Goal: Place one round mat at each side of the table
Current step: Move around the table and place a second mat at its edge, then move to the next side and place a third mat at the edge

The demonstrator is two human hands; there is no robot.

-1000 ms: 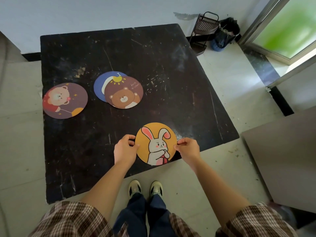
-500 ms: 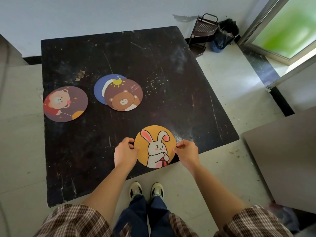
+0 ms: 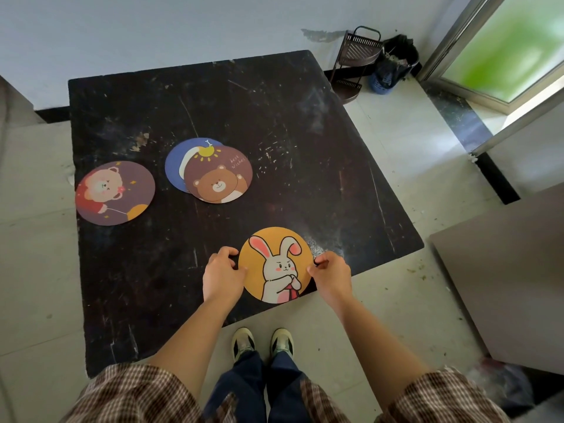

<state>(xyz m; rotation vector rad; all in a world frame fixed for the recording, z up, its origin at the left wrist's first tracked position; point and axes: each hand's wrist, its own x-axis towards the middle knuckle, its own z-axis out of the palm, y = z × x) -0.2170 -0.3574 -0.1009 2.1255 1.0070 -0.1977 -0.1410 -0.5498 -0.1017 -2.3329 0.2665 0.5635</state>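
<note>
An orange round mat with a white rabbit (image 3: 276, 264) lies at the near edge of the black table (image 3: 305, 141). My left hand (image 3: 222, 276) grips its left rim and my right hand (image 3: 331, 274) grips its right rim. A purple mat with a pale bear (image 3: 115, 192) lies at the table's left edge. Near the middle, a brown bear mat (image 3: 219, 178) lies partly over a blue mat (image 3: 177, 161), hiding most of it.
A dark wire rack (image 3: 355, 62) and a black bag (image 3: 396, 61) stand on the floor beyond the table's far right corner. A glass door (image 3: 503, 50) is at the right. A grey surface (image 3: 512, 270) sits close to the right of the table.
The rabbit mat and both hands stay at the near edge, shifted only slightly along with a small camera tilt. The other mats have not moved.
</note>
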